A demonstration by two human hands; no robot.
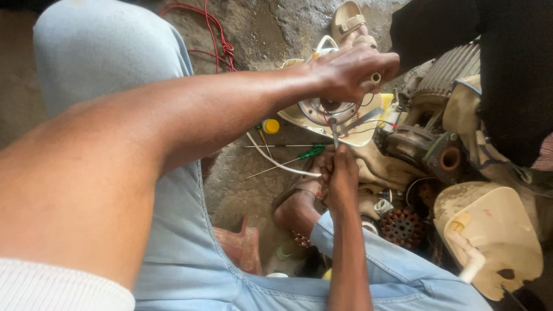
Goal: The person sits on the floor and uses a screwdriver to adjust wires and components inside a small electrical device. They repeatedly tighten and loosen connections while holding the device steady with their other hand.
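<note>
On the rough concrete floor [259, 23], between the person's knees in pale blue trousers [173, 242], lies a cream motor housing [322, 118] with a round metal hub at its centre. Left hand [345, 72] rests on top of the housing, fingers curled shut round a small pale cylindrical piece. Right hand [341, 173] sits just below the housing, fingers closed on a slim metal tool [334, 132]. Its long axis runs upward from that hand into the wiring beside the hub, so the right hand is the nearer to the work point. A ribbed grey motor [443, 75] stands to the right, a cream cover [495, 236] lower right. A white cable [276, 162], a green-handled screwdriver [308, 152] and red wire [213, 34] lie near.
</note>
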